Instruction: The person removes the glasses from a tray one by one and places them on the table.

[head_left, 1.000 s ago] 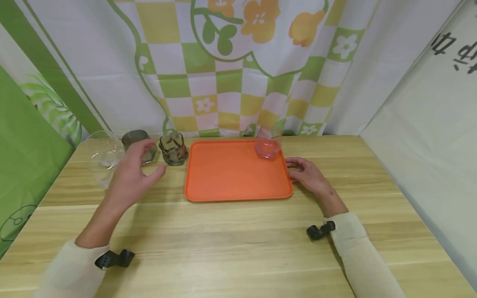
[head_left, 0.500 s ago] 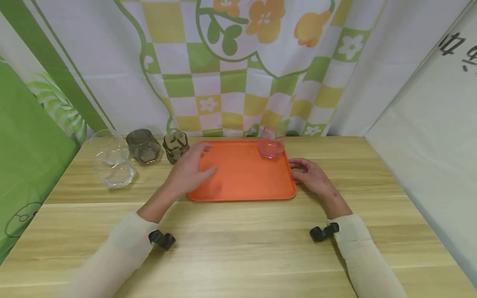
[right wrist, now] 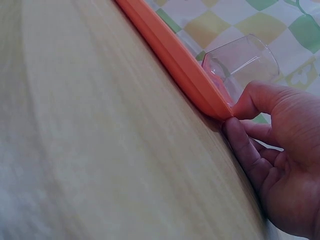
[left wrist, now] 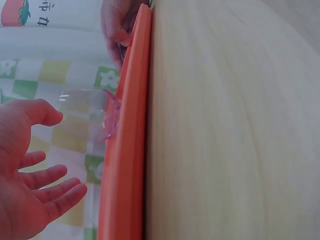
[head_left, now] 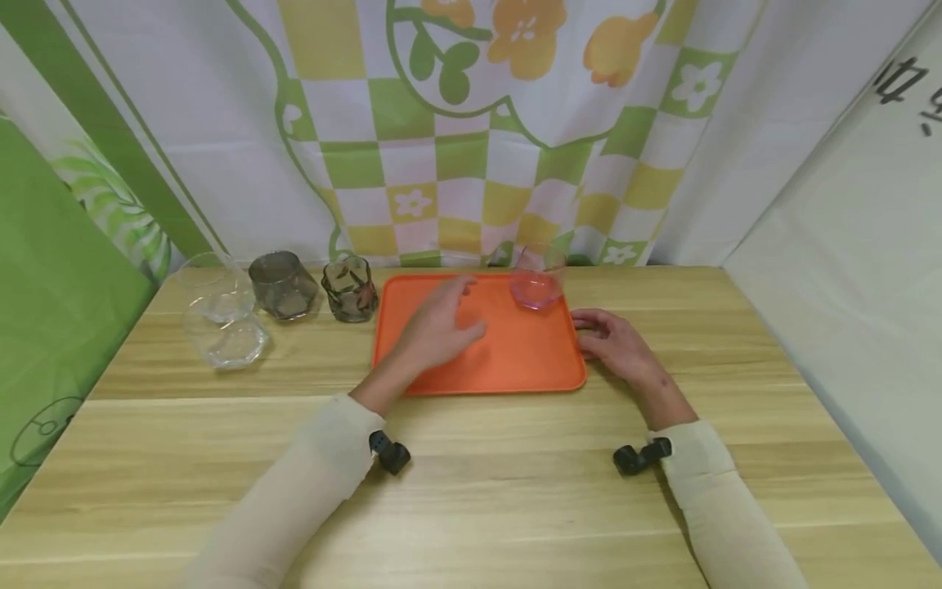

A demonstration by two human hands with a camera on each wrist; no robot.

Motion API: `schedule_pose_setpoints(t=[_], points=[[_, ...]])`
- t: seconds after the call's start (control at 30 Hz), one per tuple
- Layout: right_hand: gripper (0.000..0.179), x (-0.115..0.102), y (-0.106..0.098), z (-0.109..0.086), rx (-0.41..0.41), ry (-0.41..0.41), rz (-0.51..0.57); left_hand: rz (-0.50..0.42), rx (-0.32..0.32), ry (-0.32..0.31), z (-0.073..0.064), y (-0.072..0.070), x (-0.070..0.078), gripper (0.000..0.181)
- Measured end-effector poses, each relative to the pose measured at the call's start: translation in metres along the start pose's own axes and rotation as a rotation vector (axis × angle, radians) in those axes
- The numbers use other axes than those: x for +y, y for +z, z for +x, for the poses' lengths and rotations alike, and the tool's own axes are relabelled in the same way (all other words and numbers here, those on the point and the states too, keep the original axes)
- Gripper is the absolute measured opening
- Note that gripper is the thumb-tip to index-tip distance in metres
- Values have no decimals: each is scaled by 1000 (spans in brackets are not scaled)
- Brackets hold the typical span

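My left hand [head_left: 440, 331] hovers over the orange tray [head_left: 508, 360], thumb and fingers spread and holding nothing. A clear glass with a pink base [head_left: 537, 286] stands upright near the tray's back right corner. The left wrist view has this glass [left wrist: 92, 112] just beyond my left fingers, apart from them. At the tray's right edge my right hand [head_left: 618, 348] holds the rim. The right wrist view shows its fingertips [right wrist: 234, 127] pinching the tray's corner [right wrist: 212, 102] low against the tabletop.
Left of the tray stand a patterned smoky glass [head_left: 350, 290], a grey glass [head_left: 283, 286] and clear glasses [head_left: 235, 342]. Behind the wooden table [head_left: 471, 491] hangs a checked curtain [head_left: 412, 164], close to its back edge.
My left hand has moved right, from beside the glasses on the left to above the tray, its fingers spread throughout. My right hand stays at the tray's edge, and the glasses stand where they were.
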State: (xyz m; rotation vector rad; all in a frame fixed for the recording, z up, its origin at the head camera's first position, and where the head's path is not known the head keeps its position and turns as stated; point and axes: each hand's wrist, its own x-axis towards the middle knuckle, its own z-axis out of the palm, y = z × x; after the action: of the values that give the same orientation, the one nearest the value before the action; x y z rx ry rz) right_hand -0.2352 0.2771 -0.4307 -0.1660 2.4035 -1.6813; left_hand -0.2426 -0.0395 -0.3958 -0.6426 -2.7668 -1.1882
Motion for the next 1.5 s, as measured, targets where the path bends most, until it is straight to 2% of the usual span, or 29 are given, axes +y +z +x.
schedule_pose_setpoints(t=[0.2, 0.4, 0.57, 0.73, 0.93, 1.1, 1.4, 1.5], points=[[53, -3, -3, -1, 6, 10, -16, -17, 34, -31, 20, 22, 12, 76], [52, -3, -3, -2, 1, 1, 1, -116, 111, -56, 34, 38, 26, 79], [52, 0, 3, 1, -10, 0, 1, -193, 176, -88, 37, 49, 26, 81], [51, 0, 3, 2, -2, -2, -13, -214, 237, -92, 46, 61, 26, 86], [52, 0, 0, 0, 4, 6, -14, -199, 234, -144, 56, 71, 24, 98], [52, -1, 0, 0, 14, 5, -13, -190, 227, -140, 65, 77, 21, 103], [52, -2, 1, -1, 9, 15, -21, -198, 200, -164, 71, 85, 21, 101], [52, -1, 0, 0, 12, 9, -16, -210, 189, -152, 72, 86, 22, 99]])
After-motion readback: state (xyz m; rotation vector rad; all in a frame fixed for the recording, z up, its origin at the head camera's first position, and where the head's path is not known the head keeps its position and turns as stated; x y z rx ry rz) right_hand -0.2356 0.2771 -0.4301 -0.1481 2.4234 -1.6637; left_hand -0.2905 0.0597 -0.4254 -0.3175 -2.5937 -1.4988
